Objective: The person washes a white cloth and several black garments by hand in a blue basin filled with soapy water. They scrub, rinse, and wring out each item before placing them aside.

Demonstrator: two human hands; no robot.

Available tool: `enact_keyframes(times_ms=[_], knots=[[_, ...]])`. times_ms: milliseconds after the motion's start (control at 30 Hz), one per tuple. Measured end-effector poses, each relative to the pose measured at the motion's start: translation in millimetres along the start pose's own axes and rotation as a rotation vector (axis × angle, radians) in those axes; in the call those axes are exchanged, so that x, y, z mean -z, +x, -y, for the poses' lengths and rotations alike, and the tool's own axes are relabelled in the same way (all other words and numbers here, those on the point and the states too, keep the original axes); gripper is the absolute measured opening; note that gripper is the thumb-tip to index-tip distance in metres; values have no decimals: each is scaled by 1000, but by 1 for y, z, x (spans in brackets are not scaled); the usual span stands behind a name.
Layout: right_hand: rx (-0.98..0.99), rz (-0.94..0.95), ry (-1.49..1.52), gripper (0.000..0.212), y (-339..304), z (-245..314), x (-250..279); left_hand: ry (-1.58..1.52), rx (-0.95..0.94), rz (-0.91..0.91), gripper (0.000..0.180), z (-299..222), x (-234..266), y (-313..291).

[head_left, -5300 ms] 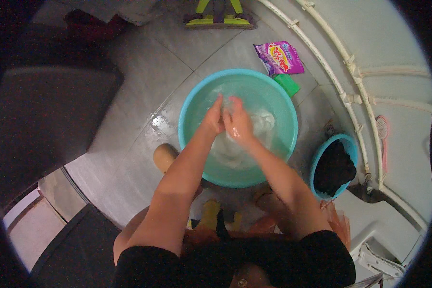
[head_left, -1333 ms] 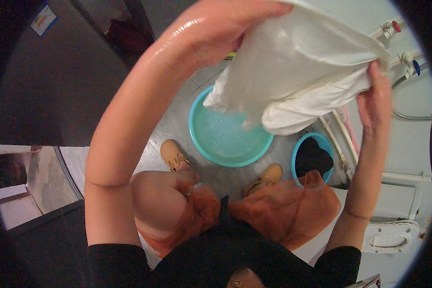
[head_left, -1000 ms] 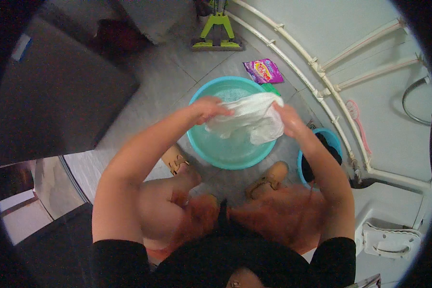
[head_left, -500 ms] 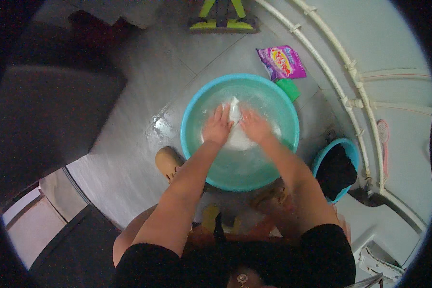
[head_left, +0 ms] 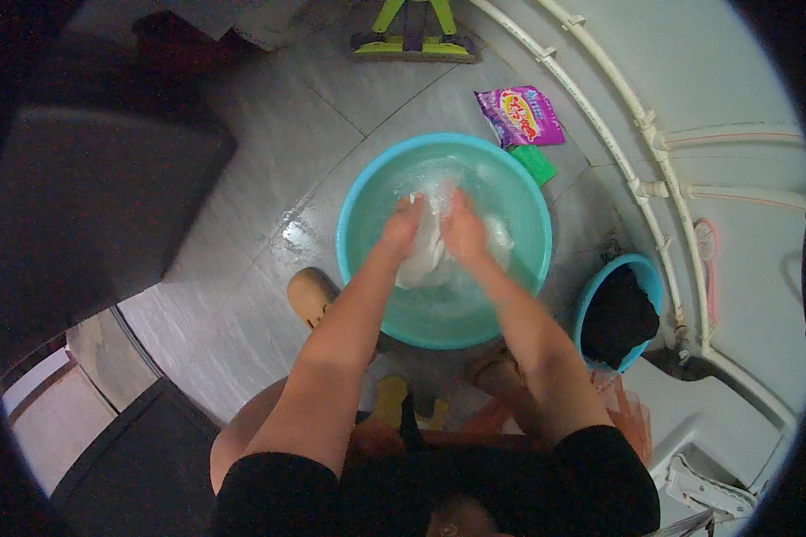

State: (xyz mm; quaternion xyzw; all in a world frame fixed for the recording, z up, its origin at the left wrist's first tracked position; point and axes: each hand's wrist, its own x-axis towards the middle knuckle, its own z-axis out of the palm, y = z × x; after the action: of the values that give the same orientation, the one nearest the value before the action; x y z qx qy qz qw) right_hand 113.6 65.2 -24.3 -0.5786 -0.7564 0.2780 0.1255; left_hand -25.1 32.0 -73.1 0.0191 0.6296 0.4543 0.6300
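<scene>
1. Reaching into a turquoise basin, toward white cloth lying in cloudy water.
2. Holding left hand at the white cloth's left side, fingers half curled and close together; cannot tell whether gripping.
3. Holding right hand opposite, blurred, half open beside the white cloth, just apart from the left hand; cannot tell about grip here either.
4. Facing a purple packet and a green block at the turquoise basin's far-right rim.
5. Having, to the right, a smaller blue basin with black cloth inside.
</scene>
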Motion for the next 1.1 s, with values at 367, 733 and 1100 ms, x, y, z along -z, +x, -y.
enact_keyframes(times_ms=[367, 733, 1100], knots=[[-85, -5, 221, 31, -5, 38, 30, -336, 150, 309, 41, 18, -29, -19], [-41, 58, 162, 24, -8, 51, 36, 882, -166, 86, 53, -5, -21, -40], [165, 217, -347, 40, 12, -1, 10, 746, -278, -358, 46, 43, 30, 8]])
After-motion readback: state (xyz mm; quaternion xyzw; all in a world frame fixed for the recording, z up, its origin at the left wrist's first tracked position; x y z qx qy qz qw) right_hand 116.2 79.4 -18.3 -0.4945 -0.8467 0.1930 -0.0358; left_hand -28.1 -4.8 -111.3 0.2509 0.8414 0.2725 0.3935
